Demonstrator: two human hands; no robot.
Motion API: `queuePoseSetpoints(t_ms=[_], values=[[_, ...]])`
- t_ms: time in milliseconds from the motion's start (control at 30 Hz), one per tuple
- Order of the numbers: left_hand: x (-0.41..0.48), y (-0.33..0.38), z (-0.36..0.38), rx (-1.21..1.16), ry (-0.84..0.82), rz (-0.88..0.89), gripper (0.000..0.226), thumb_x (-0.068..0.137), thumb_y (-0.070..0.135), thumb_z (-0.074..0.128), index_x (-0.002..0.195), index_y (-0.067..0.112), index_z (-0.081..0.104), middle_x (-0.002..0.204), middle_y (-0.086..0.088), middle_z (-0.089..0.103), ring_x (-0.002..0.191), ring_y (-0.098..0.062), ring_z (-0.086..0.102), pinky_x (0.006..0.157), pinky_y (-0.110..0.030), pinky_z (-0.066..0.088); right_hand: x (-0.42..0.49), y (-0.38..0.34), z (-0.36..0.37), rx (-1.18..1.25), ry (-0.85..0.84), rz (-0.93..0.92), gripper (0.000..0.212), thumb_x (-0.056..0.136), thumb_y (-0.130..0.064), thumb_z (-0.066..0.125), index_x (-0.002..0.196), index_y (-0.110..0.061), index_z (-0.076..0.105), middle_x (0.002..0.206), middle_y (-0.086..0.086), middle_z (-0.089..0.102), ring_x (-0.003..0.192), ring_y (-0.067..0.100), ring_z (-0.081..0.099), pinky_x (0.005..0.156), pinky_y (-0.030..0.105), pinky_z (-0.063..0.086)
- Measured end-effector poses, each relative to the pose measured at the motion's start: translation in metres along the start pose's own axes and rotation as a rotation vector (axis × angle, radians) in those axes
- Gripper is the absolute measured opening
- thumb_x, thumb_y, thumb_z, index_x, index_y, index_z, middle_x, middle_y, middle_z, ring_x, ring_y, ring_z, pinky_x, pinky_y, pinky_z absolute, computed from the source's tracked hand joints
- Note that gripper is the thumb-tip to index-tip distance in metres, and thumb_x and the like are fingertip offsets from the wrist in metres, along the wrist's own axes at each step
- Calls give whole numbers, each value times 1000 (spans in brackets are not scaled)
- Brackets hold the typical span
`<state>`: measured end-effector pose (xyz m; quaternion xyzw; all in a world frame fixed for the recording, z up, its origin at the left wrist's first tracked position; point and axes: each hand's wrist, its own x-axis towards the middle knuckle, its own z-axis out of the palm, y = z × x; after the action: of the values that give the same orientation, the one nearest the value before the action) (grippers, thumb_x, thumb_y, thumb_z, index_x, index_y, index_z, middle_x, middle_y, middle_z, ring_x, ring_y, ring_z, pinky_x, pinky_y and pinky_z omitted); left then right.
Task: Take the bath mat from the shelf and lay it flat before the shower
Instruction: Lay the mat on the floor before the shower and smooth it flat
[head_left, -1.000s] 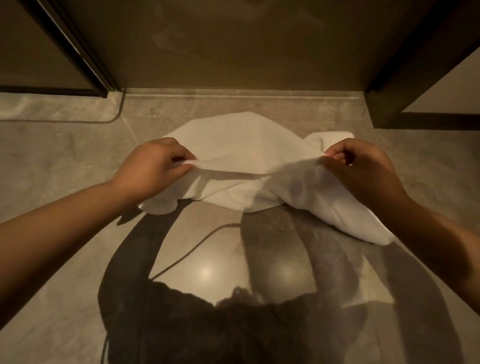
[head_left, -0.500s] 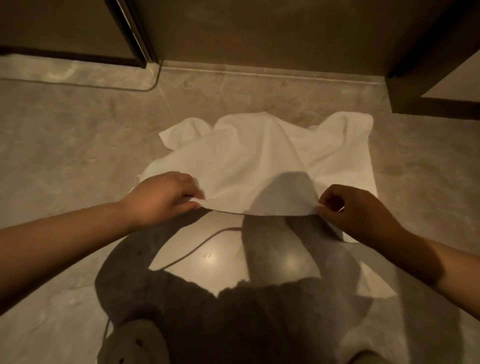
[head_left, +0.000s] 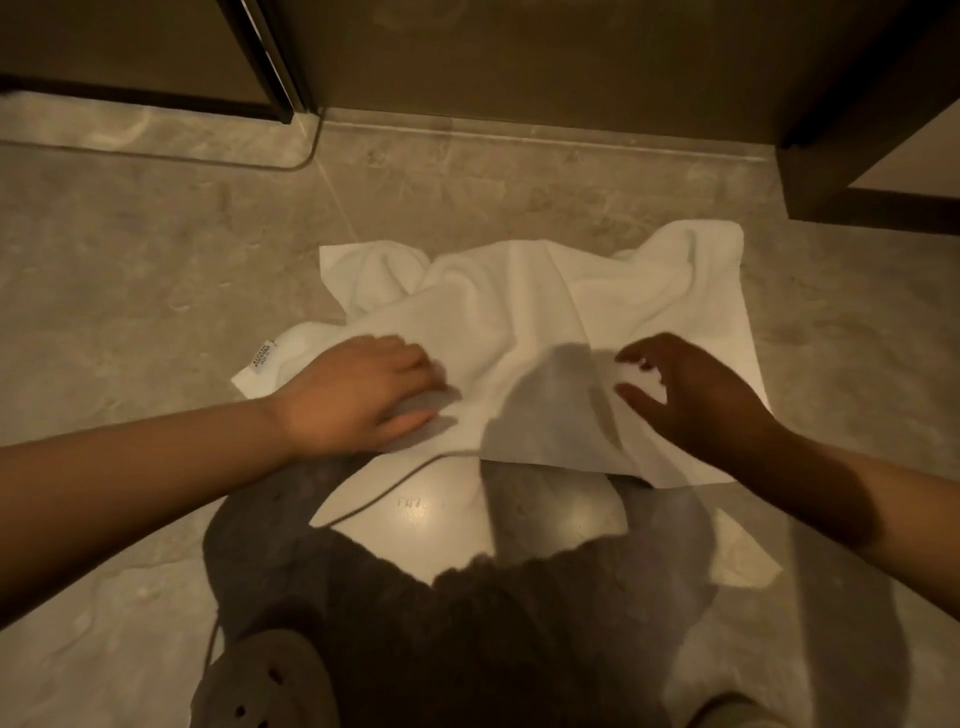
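The white bath mat (head_left: 524, 322) lies on the grey stone floor in front of the shower's glass front (head_left: 519, 57). It is rumpled, with folds bunched at its far left and a small label at its near left corner. My left hand (head_left: 358, 400) rests palm down on the mat's near left part, fingers together and blurred. Just above the mat's near right part hovers my right hand (head_left: 691, 395), its fingers spread and nothing in them.
A dark door frame (head_left: 270, 57) stands at the far left and a dark post (head_left: 831, 156) at the far right. The shower threshold (head_left: 519, 135) runs across beyond the mat. My slipper (head_left: 265, 680) and dark trousers fill the near floor.
Both hands have let go of the mat's near edge, which has dropped onto the floor. My left hand now presses on the mat and my right hand has opened above it.
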<state>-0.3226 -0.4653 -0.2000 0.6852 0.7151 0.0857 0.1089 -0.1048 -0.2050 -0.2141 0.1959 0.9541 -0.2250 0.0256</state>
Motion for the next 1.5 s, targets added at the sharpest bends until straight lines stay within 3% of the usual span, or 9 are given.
queuePoseSetpoints(t_ms=[100, 200, 433, 833, 1000, 1067, 1167, 1333, 1500], values=[[47, -11, 2, 68, 46, -86, 53, 91, 40, 49, 136, 13, 45, 135, -14, 51, 120, -31, 48, 95, -41, 39, 33, 5, -10, -156, 37, -105, 47, 84, -25, 64, 128, -11, 53, 130, 12, 54, 118, 28, 50, 94, 35, 43], [80, -25, 21, 202, -158, -164, 80, 90, 50, 49, 150, 17, 8, 158, -11, 7, 144, -29, 8, 114, -43, 11, 60, 16, -6, -331, -55, -95, 70, 80, -24, 70, 140, -6, 39, 146, 22, 37, 135, 38, 32, 108, 46, 31], [90, -43, 54, 326, -380, -187, 93, 85, 65, 43, 149, 23, -9, 158, -7, -13, 144, -25, -12, 114, -48, 5, 70, 58, 11, -454, -218, 42, 91, 82, -44, 65, 150, -20, 10, 159, 13, 2, 143, 40, 7, 111, 56, 18], [34, -22, 88, 476, -423, -16, 93, 86, 73, 20, 140, 18, -32, 149, -16, -34, 136, -36, -30, 111, -58, 0, 23, 91, 26, -444, -293, 62, 107, 77, -55, 62, 143, -32, -20, 154, 23, 9, 141, 37, 15, 98, 58, 36], [40, -13, 70, 335, -326, -66, 80, 88, 69, 13, 150, 20, 0, 158, -12, 7, 145, -30, 5, 112, -53, 11, 22, 77, 11, -418, -390, 16, 101, 81, -57, 57, 147, -26, -13, 153, 20, 21, 138, 34, 27, 97, 49, 41], [58, -17, 51, 186, -142, -105, 70, 91, 61, 27, 146, 17, 29, 150, -11, 35, 137, -29, 31, 108, -48, 24, 33, 69, -4, -294, -381, 63, 84, 83, -48, 59, 150, -29, 12, 147, 9, 38, 128, 28, 44, 97, 40, 42], [88, -29, 41, 23, -9, -212, 63, 92, 44, 47, 144, 12, 32, 145, -14, 40, 131, -32, 39, 103, -45, 34, 58, 55, -27, -129, -78, 87, 39, 83, -29, 59, 122, -29, 59, 117, 1, 63, 103, 23, 61, 80, 31, 47], [115, -36, 52, -120, -100, -402, 52, 92, 31, 50, 140, 18, 38, 129, -12, 53, 114, -33, 51, 90, -42, 43, 102, 46, -22, -292, 2, -26, 37, 87, -10, 55, 124, -11, 58, 121, 13, 59, 107, 33, 52, 85, 44, 46], [112, -30, 51, -140, 2, -319, 33, 89, 17, 52, 122, 19, 56, 107, -8, 61, 100, -30, 56, 74, -40, 48, 107, 55, -12, -405, 1, 4, 18, 86, -9, 54, 97, -12, 67, 92, 10, 64, 87, 29, 54, 65, 33, 38]])
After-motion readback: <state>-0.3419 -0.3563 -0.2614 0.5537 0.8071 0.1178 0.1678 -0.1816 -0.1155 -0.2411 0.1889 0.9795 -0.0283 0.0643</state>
